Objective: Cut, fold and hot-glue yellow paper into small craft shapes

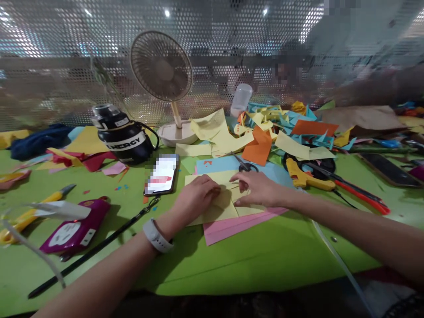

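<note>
Just right of the lit phone [167, 170], in the head view, we find the pale yellow paper [212, 215], a fold or edge line showing between our hands, with pink paper [228, 229] beneath. Our left hand [200, 194], the nearer one to the phone, rests on it, fingers drawn together; we cannot tell whether they pinch it. Our right hand [253, 187], farther from the phone, has thumb and forefinger parted. We judge the sheet light, thin and easily creased or torn, best steadied along its phone-side edge and pinched softly with fingertips
</note>
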